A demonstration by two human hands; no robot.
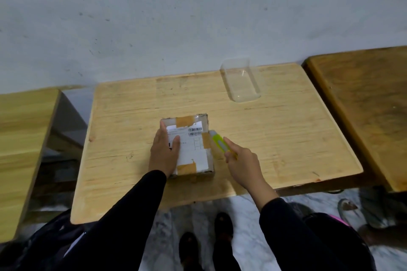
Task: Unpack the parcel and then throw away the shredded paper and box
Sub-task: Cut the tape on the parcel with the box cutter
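Head view: left hand (164,152) flat on parcel (189,145), label print unreadable; right hand (242,164) grips yellow-green cutter (219,142).

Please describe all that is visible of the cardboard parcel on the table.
The parcel is a small brown cardboard box, still closed, lying flat on the wooden table. A white shipping label with barcodes covers its top, with brown tape strips at the edges. The left hand rests flat on its left side. The right hand holds a yellow-green utility knife at its right edge.
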